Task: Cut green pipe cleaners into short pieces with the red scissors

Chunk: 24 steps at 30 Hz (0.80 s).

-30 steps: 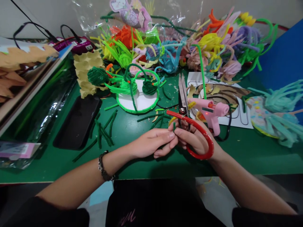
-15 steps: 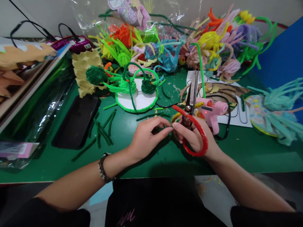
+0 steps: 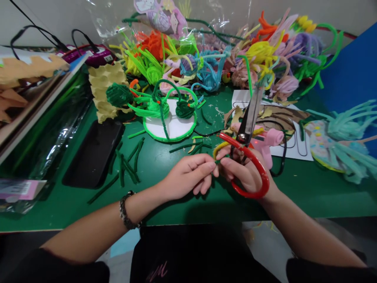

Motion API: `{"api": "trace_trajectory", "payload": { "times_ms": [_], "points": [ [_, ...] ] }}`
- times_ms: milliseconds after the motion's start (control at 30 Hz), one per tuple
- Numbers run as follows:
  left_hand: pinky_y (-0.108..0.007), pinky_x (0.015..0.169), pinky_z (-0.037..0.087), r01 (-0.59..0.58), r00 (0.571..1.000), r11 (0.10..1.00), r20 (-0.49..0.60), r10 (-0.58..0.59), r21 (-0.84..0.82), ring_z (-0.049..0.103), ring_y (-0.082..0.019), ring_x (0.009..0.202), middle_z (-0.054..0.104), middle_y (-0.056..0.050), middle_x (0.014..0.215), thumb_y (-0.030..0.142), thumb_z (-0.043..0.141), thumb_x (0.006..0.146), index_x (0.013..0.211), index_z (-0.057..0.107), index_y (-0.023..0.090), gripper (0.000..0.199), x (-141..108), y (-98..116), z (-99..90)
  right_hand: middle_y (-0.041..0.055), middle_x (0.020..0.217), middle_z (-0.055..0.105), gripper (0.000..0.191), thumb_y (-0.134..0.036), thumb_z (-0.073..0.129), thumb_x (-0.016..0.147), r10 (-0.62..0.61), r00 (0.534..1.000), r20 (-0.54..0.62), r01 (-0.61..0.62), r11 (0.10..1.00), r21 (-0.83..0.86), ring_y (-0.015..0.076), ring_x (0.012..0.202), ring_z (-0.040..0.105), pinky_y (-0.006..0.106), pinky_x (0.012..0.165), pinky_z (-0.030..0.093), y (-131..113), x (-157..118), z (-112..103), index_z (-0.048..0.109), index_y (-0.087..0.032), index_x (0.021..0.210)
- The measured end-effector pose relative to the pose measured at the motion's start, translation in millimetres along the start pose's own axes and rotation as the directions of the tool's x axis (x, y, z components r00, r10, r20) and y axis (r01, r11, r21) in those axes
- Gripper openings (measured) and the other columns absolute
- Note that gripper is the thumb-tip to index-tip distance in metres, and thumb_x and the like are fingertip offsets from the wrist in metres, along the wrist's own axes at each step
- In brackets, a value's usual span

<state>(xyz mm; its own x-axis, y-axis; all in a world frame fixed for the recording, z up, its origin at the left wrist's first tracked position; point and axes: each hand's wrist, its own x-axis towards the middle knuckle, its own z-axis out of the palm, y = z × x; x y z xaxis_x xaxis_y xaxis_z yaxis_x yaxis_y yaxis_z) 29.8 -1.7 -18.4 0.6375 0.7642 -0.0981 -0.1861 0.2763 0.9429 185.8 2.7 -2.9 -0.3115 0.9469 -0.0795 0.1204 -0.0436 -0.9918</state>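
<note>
Red-handled scissors [image 3: 252,157] hang on my right hand [image 3: 246,169], their blades pointing up and away. The fingertips of my left hand [image 3: 191,175] pinch a small dark green fuzzy piece [image 3: 218,161], which my right fingers also touch. A yellow stem [image 3: 220,148] lies by my right fingers. Beyond my hands, a white disc edged in bright green [image 3: 151,129] carries green fuzzy balls and a dark green looped stem. Several cut dark green stems [image 3: 126,165] lie left of my left hand.
A pink glue gun [image 3: 272,137] and its black cable are behind my right hand. A black phone [image 3: 92,157] and plastic-wrapped sheets [image 3: 53,129] lie left. Colourful fuzzy stem bundles [image 3: 212,67] line the back. A blue panel [image 3: 353,67] stands right.
The scissors have swung rightward with my right hand. My left fingers have folded closer together, and the green piece between the hands shows more clearly.
</note>
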Motion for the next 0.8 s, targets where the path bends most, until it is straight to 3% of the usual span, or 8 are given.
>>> {"api": "trace_trajectory", "payload": {
  "times_ms": [100,167,300,433,533,600,667,800],
  "points": [
    [-0.015,0.034,0.026,0.004,1.000,0.995,0.029,-0.007,0.098,0.032,-0.003,0.031,0.044,0.008,0.042,0.034,0.033,0.085,0.072,0.044,0.016,0.025,-0.8,0.2,0.8,-0.0080,0.041,0.046,0.015,-0.031,0.064,0.066,0.001,0.998,-0.061,-0.006,0.997,-0.074,0.0053,0.032,0.039,0.018,0.029,0.030,-9.2,0.7,1.7,0.053,-0.019,0.066],
    [-0.016,0.039,0.030,-0.038,0.999,0.959,-0.001,0.040,0.280,0.035,-0.004,0.035,0.044,0.007,0.044,0.031,0.031,0.086,0.072,0.045,0.017,0.025,-1.2,0.1,1.2,-0.0074,0.041,0.047,0.018,-0.031,0.066,0.064,0.001,0.997,-0.077,-0.009,0.995,-0.098,0.0053,0.032,0.039,0.018,0.029,0.029,-12.1,1.9,3.5,0.052,-0.019,0.062],
    [-0.021,0.052,0.035,-0.099,0.993,0.772,0.012,0.118,0.628,0.044,-0.008,0.046,0.047,0.005,0.047,0.025,0.030,0.086,0.073,0.048,0.017,0.024,-1.3,-0.9,1.3,-0.0071,0.039,0.046,0.025,-0.035,0.066,0.065,-0.017,0.997,-0.082,0.006,0.991,-0.132,0.0051,0.032,0.038,0.019,0.030,0.028,-10.1,4.1,6.5,0.049,-0.019,0.057],
    [-0.023,0.053,0.035,-0.090,0.995,0.703,0.040,0.088,0.706,0.046,-0.010,0.049,0.048,0.004,0.050,0.025,0.029,0.086,0.073,0.045,0.018,0.022,-1.1,-1.9,1.3,-0.0067,0.042,0.047,0.025,-0.037,0.062,0.068,-0.057,0.991,-0.119,0.037,0.985,-0.168,0.0056,0.033,0.038,0.020,0.032,0.030,-5.3,3.7,6.8,0.047,-0.020,0.059],
    [-0.021,0.051,0.035,-0.068,0.997,0.815,0.019,0.070,0.576,0.042,-0.008,0.044,0.044,0.006,0.049,0.026,0.027,0.088,0.075,0.042,0.018,0.021,-1.4,-1.8,2.5,-0.0055,0.048,0.048,0.022,-0.040,0.057,0.072,-0.136,0.972,-0.190,0.092,0.970,-0.226,0.0077,0.038,0.042,0.022,0.037,0.034,-2.0,1.9,4.6,0.048,-0.020,0.068],
    [-0.020,0.046,0.034,-0.053,0.997,0.927,-0.028,0.068,0.370,0.038,-0.007,0.038,0.041,0.007,0.046,0.028,0.022,0.089,0.078,0.041,0.018,0.024,-1.4,-1.0,3.4,-0.0029,0.057,0.051,0.022,-0.042,0.052,0.075,-0.191,0.958,-0.214,0.124,0.948,-0.294,0.0097,0.044,0.047,0.024,0.040,0.037,0.1,0.9,2.3,0.048,-0.021,0.076],
    [-0.019,0.042,0.032,-0.066,0.992,0.981,-0.097,0.085,0.183,0.035,-0.006,0.035,0.040,0.008,0.043,0.032,0.021,0.090,0.079,0.039,0.017,0.025,-1.2,0.2,3.7,-0.0010,0.062,0.053,0.023,-0.043,0.048,0.077,-0.237,0.951,-0.198,0.145,0.909,-0.392,0.0105,0.046,0.047,0.024,0.042,0.037,2.6,0.5,0.2,0.046,-0.020,0.080],
    [-0.016,0.036,0.029,-0.132,0.969,0.991,-0.206,0.135,0.027,0.033,-0.005,0.033,0.042,0.009,0.041,0.035,0.025,0.089,0.077,0.038,0.017,0.025,-0.7,1.6,2.4,-0.0013,0.056,0.050,0.032,-0.051,0.045,0.076,-0.394,0.915,-0.088,0.233,0.693,-0.682,0.0124,0.044,0.046,0.026,0.043,0.036,8.7,1.5,-1.7,0.043,-0.019,0.079]
  ]
}}
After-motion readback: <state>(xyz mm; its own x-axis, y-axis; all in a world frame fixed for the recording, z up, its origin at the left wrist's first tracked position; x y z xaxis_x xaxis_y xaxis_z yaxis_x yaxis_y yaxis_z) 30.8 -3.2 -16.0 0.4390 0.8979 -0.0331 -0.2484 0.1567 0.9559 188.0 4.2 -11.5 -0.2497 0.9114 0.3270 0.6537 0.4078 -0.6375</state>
